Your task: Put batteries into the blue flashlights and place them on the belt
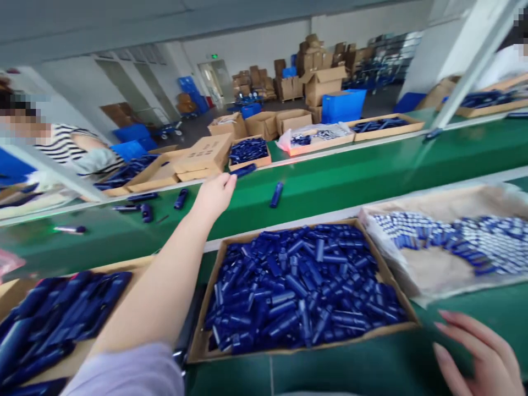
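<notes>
Left hand [214, 193] stretched over the green conveyor [346, 180], right hand [480, 352] low at the near edge.
A dark blue tube [244, 170] is gripped in the left hand's closed fingers; the right hand is held empty, fingers loosely spread. Between the forearms, a shallow box [365, 330] is heaped with small blue parts [295, 280].

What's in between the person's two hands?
A cardboard tray full of blue pieces, and some green surface, between left hand and right hand. The head view shows it.
</notes>
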Available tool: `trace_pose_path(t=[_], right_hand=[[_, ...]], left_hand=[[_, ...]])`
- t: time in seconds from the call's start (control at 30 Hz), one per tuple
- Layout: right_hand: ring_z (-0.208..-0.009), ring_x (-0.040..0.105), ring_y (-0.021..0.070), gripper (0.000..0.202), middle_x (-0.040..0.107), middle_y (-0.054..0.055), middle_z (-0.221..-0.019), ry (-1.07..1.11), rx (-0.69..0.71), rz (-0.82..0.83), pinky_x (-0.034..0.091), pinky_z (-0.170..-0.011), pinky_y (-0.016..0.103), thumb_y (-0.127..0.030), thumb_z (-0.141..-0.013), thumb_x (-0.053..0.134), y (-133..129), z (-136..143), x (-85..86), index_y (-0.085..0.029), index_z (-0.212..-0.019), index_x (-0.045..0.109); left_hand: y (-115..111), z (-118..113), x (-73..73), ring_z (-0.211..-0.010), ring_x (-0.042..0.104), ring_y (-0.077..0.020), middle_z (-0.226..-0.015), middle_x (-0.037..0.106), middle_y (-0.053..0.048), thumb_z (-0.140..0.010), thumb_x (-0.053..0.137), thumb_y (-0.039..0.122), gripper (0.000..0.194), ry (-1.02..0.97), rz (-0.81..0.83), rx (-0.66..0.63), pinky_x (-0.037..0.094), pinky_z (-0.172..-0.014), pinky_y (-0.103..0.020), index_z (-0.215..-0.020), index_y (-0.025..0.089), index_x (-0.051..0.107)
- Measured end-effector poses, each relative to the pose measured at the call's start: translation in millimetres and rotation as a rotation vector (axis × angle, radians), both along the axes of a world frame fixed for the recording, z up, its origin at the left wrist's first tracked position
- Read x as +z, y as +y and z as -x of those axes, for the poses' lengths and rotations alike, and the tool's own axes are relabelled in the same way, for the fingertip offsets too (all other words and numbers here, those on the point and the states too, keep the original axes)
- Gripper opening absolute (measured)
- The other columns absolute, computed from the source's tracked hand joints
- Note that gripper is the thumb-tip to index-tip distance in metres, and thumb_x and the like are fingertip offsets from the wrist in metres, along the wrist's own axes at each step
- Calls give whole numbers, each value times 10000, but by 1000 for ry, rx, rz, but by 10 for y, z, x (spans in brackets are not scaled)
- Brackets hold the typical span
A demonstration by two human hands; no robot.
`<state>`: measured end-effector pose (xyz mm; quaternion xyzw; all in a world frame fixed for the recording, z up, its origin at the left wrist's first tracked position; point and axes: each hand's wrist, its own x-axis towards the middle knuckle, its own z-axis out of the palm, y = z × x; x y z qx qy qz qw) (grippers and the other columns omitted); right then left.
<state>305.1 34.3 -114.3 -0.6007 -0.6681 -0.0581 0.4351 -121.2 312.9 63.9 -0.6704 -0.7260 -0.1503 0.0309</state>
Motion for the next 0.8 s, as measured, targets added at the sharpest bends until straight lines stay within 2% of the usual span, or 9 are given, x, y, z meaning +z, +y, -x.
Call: trace_pose_path(t=[0.07, 0.13, 0.2, 0.27, 0.37, 0.5, 0.57, 0.67, 0.8], right_hand=[[-978, 657, 350, 454, 642, 127, -1101, -101, 22, -105, 555, -811, 552, -334, -782, 694, 108, -71, 247, -392, -1212, 559], [-1219, 544, 375, 590, 544, 167, -1321, -68, 46, -123, 494, -955, 594, -354, -807, 682, 227, -95, 540, -280, -1353, 470], [-1295, 489, 339, 648, 460, 167, -1433, 3, 236, 105, 498, -983, 530, -379, -872, 622, 272, -77, 777, -232, -1446, 362], [-1104, 620, 246, 540, 576, 128, -1308, 87, 469, 457, 558, -861, 387, -384, -933, 547, 225, -32, 891, -241, -1429, 386], [-729, 640, 157, 366, 672, 45, -902, 328, 600, 761, 532, -660, 282, -408, -960, 484, 86, 46, 852, -220, -1273, 517], [-683, 635, 161, 369, 664, 36, -803, 623, 401, 641, 517, -624, 271, -474, -952, 473, 26, 146, 714, -184, -1173, 530], [-779, 665, 179, 342, 692, 66, -922, 490, 343, 544, 534, -703, 291, -463, -942, 495, 82, 151, 688, -191, -1140, 557], [-899, 663, 176, 319, 691, 58, -991, 46, 273, 442, 520, -811, 288, -411, -995, 382, 307, -49, 696, -219, -1036, 633], [-968, 620, 224, 351, 644, 134, -1022, -313, -185, 479, 489, -846, 332, -308, -999, 355, 867, -708, 699, -141, -1038, 661]], left_hand=[[-367, -587, 114, -948, 585, -201, -942, 651, -68, -974, 328, 503, 484, -122, -17, -411, 420, -922, -299, -704, 176, 561], [-796, -1143, 167, -889, 596, -166, -947, 658, -41, -956, 378, 533, 516, -260, 168, -804, 437, -857, -264, -640, 171, 565], [-1189, -1596, 150, -825, 592, -141, -914, 659, -26, -954, 420, 515, 486, -326, 357, -1048, 437, -818, -249, -656, 171, 591], [-1478, -1910, 69, -769, 575, -130, -851, 647, -30, -963, 424, 485, 492, -385, 448, -1100, 432, -787, -256, -620, 160, 561], [-1728, -2173, -148, -776, 575, -133, -877, 664, -45, -948, 483, 461, 422, -641, 506, -962, 434, -755, -257, -679, 154, 592], [-1996, -2468, -551, -949, 627, -156, -1258, 628, -89, -907, 566, 485, 319, -1559, 490, -622, 493, -810, -269, -1008, 186, 618], [-2129, -2635, -732, -1026, 640, -179, -1266, 627, -114, -912, 572, 465, 338, -1888, 600, -467, 510, -871, -305, -1115, 194, 580], [-2190, -2779, -878, -983, 679, -203, -1153, 679, -126, -900, 616, 380, 282, -2063, 697, -270, 543, -840, -328, -1093, 186, 549], [-1999, -2659, -902, -756, 701, -171, -906, 700, -75, -923, 581, 321, 189, -2072, 651, -94, 571, -674, -280, -1032, 169, 550]])
